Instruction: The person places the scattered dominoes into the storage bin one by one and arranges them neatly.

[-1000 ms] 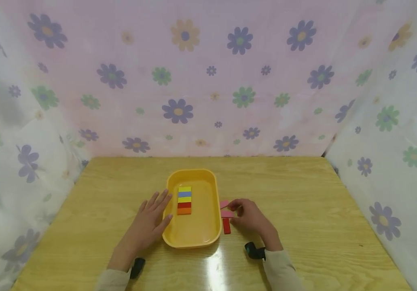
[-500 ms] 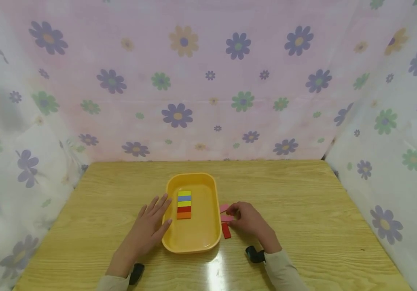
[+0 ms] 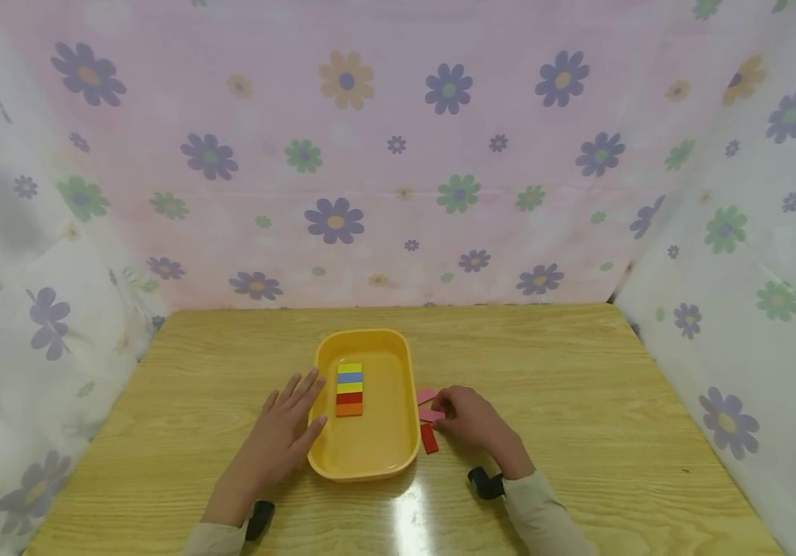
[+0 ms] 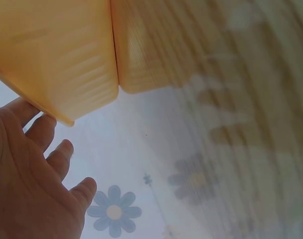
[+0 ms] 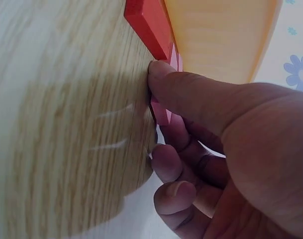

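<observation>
A yellow plastic tray [image 3: 363, 472] lies in front of me on the table. My left hand [image 3: 279, 428] rests at its left rim with fingers spread straight; in the left wrist view the fingertips [image 4: 44, 130] touch the rim. Beside the tray's right wall lie a far pink block [image 3: 426, 395], a nearer pink block [image 3: 430, 416] and a red block [image 3: 428, 439]. My right hand [image 3: 477, 423] pinches the nearer pink block between thumb and fingers. Seen from the right wrist, the thumb [image 5: 186, 89] covers part of that pink block [image 5: 161, 113], close to the red block [image 5: 150, 27].
Inside the tray, a row of flat blocks [image 3: 350, 389] in yellow, blue, red and orange stands toward the left side. The wooden table [image 3: 564, 371] ends at a flowered cloth [image 3: 384, 154] behind, with more cloth at both sides.
The red block has turned a little, its near end swinging right. The pink blocks have shifted slightly under my right hand. My left hand stays on the rim.
</observation>
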Demonstrator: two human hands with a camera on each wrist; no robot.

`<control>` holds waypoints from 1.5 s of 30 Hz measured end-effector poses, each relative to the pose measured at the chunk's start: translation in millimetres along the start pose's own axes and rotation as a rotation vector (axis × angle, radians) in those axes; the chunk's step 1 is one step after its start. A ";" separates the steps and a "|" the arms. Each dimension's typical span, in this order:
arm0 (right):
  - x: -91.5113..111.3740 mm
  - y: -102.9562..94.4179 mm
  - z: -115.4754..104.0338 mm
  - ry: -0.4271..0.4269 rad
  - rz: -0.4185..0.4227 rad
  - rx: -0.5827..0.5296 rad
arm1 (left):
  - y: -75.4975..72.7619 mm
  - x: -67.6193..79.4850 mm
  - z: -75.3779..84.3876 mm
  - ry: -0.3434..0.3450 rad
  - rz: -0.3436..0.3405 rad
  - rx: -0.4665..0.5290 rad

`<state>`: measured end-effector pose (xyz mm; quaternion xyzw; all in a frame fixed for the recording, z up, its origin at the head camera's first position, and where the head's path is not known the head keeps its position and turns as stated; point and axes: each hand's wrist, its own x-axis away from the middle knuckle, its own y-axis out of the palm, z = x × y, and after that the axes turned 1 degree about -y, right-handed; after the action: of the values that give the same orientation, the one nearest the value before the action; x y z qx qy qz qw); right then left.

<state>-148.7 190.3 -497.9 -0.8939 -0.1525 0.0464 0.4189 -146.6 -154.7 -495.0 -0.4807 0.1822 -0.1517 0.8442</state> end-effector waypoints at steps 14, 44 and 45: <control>8.4 -2.7 5.4 -0.035 0.030 0.035 | 1.3 -0.4 -3.0 -0.012 -0.009 0.000; 16.2 6.7 15.1 -0.070 0.324 -0.485 | 1.0 -0.5 -0.7 0.013 0.010 0.012; 16.9 7.8 14.1 -0.067 0.334 -0.509 | 1.2 -0.3 -0.3 0.014 0.012 0.016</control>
<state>-133.8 201.2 -512.2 -0.9809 -0.0239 0.1044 0.1626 -146.8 -154.2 -496.1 -0.4719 0.1897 -0.1515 0.8475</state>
